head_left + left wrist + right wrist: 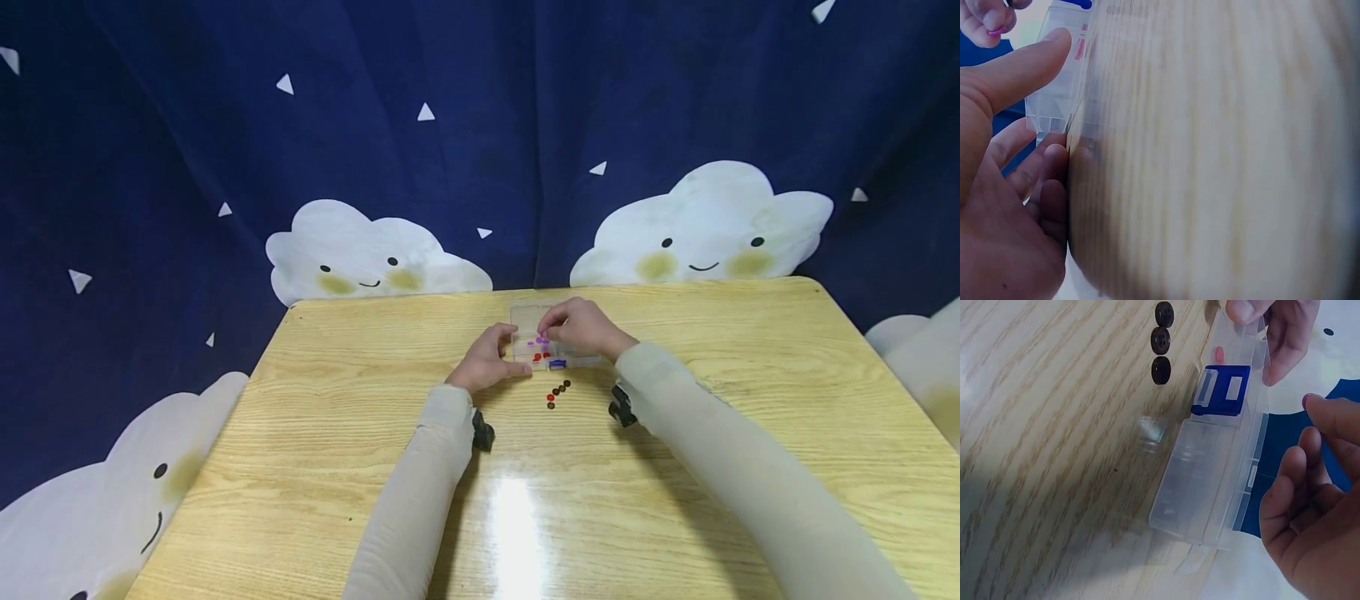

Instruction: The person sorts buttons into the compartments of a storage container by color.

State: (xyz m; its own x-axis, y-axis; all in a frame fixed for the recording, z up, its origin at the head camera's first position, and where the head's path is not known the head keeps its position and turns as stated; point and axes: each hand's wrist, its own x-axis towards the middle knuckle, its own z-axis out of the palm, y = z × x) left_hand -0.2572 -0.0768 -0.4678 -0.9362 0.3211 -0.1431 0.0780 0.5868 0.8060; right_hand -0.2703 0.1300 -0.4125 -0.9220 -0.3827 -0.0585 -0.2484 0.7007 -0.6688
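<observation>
A clear plastic box (1194, 481) with a blue latch (1229, 390) stands on the table, its lid (527, 314) raised at the back. My left hand (486, 362) holds the box's left end, thumb at the front and fingers round the side. Above the box, my right hand (583, 327) pinches a small purple button (1307, 401) between thumb and forefinger. Several purple buttons (539, 340) and some red buttons (537, 357) lie in the box. In front of it, several dark buttons (1160, 340) and one red button (551, 397) form a line on the table.
The wooden table (352, 400) reaches back to a dark blue curtain (420, 167) printed with white clouds. Black wrist cameras (622, 406) sit under both sleeves. A bright light reflection (516, 533) shows on the table between the forearms.
</observation>
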